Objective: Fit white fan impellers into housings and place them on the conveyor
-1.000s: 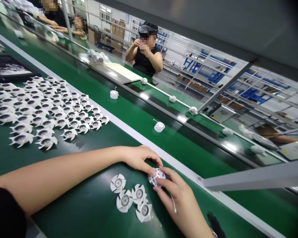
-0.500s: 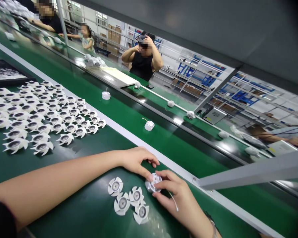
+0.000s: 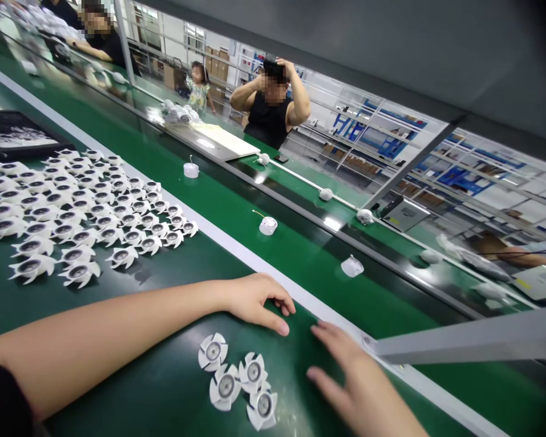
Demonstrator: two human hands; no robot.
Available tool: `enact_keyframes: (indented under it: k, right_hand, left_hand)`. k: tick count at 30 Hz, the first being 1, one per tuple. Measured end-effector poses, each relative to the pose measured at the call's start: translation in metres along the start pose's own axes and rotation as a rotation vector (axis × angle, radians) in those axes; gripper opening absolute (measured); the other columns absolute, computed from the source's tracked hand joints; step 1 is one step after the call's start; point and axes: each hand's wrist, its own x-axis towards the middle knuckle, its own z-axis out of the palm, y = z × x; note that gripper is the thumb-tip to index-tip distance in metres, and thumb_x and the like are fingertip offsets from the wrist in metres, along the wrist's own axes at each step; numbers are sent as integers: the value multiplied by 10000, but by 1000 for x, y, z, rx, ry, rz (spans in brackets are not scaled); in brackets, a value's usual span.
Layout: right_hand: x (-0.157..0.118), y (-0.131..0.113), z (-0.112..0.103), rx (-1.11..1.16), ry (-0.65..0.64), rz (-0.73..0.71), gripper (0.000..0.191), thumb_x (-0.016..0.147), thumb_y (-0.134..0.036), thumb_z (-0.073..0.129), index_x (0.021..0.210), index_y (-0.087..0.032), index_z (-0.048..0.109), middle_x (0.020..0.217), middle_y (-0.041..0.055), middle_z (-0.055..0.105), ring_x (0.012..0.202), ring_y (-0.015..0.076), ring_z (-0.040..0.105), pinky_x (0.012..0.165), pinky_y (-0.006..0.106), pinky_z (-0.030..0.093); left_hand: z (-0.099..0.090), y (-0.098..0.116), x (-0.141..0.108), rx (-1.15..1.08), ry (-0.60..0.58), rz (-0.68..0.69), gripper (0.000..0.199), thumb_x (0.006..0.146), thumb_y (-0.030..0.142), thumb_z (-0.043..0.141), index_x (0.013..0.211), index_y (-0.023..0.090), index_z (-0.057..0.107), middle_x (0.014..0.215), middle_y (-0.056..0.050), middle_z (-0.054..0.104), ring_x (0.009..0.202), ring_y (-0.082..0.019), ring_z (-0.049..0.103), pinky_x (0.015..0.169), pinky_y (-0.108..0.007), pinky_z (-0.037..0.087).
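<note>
My left hand (image 3: 259,301) rests on the green table, thumb apart from loosely curled fingers, holding nothing. To its right, my right hand (image 3: 352,376) is open and slightly blurred, its fingers spread over bare tabletop. Several small white fan impellers (image 3: 225,386) with grey hubs lie just below my left hand. On the green belt beyond the white rail, a round white plastic housing (image 3: 352,266) sits tilted, past my right hand. Another white housing (image 3: 268,226) with a thin wire stands farther left, and a third white housing (image 3: 191,170) is beyond that.
Rows of white fan impellers (image 3: 104,203) cover the table at left, beside a black tray (image 3: 18,136). A grey metal bar (image 3: 473,337) crosses at right, under a grey overhead panel (image 3: 368,54). Several people are across the line; one person (image 3: 273,112) has raised arms.
The white housing that was between my hands has left them. A white housing now lies on the belt where none showed before. My right hand has opened and moved away from my left.
</note>
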Motion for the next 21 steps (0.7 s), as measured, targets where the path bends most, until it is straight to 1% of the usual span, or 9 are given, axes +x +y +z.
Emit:
enact_keyframes:
  k: [2,3,4,6,8,11,14,17,21]
  right_hand:
    - [-2,-23,2,-16,-255,55,701,809,-396,652,1468,-222,488,1596,155,284,1421,381,357,1099,517,429]
    - [-3,-32,2,-25,-330,100,760,790,-383,667,1500,-228,444,1625,144,191,1448,390,288,1111,521,409]
    - [-2,-37,2,-31,-365,138,789,786,-376,669,1518,-232,412,1637,132,132,1465,388,236,1130,519,383]
    - [-1,-40,2,-28,-374,169,795,791,-382,670,1525,-249,397,1646,102,91,1487,364,172,1169,509,319]
    - [0,-35,3,-16,-356,156,797,774,-405,696,1510,-272,420,1651,77,82,1499,349,135,1188,504,280]
    - [0,-28,5,1,-340,144,796,765,-410,706,1501,-282,432,1653,64,79,1504,341,111,1194,509,263]
    - [2,-30,4,0,-366,158,798,763,-385,696,1505,-264,429,1651,69,66,1504,339,89,1204,504,237]
    - [6,-34,1,-11,-410,176,812,754,-378,692,1509,-243,425,1643,79,45,1498,345,70,1202,506,236]
    - [9,-34,1,-18,-435,170,812,749,-336,697,1508,-225,428,1630,100,54,1487,352,81,1182,503,286]
  left_hand:
    - [1,-2,0,23,7,23,434,750,457,805,1097,213,716,996,-39,739,946,-177,670,866,-270,496]
    - [1,-3,1,32,8,32,429,754,455,803,1097,213,714,996,-41,739,950,-179,670,865,-270,496]
    - [2,-4,1,40,8,40,424,757,451,801,1097,214,713,995,-41,738,953,-180,670,866,-270,495]
    - [2,-5,1,50,11,53,415,761,438,801,1096,211,710,990,-41,736,950,-179,669,870,-270,492]
    - [2,-5,1,59,11,57,406,766,426,799,1097,209,708,988,-40,735,947,-177,669,876,-270,489]
    - [1,-4,1,77,7,60,388,779,424,787,1096,216,708,989,-39,736,954,-182,670,879,-275,485]
    - [1,-2,1,91,5,79,377,782,418,783,1095,220,711,989,-46,739,944,-189,669,875,-287,486]
    - [1,-2,0,97,10,96,384,768,414,795,1089,219,715,984,-56,741,921,-196,667,863,-295,489]
    - [2,-4,0,109,20,115,386,769,431,792,1080,215,716,979,-59,745,913,-201,667,870,-302,487]
